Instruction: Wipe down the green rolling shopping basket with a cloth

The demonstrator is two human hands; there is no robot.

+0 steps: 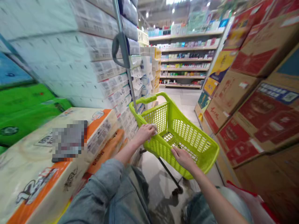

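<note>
Green cart (163,149) sits on the floor (157,183), right in front of the wearer, between stacked packs (102,46) on the left and cartons (247,84) on the right.

Left hand (146,132): on the near rim toward the handle end. Grip mostly closed, fingers bent over a pale wad (154,127), pressed to the rim. Looks like cloth or tissue; too small to tell. Should be soft and near weightless, easy to bunch under the fingertips.

Right hand (182,155): farther along the same rim. Grip partly curled, fingers over the edge, thumb side up; it has hold of the rim.

Handling: basket reads as stiff molded plastic, light for its bulk, probably smooth and a bit slick. Not fragile. Wheels (178,190) mean it likely rolls off under a one-sided push, so one hand should brace it. Best hold: rolled rim or handle bar (149,99); lattice walls likely flex more.

Pole (132,90) by the handle end: can't tell if attached.
</note>
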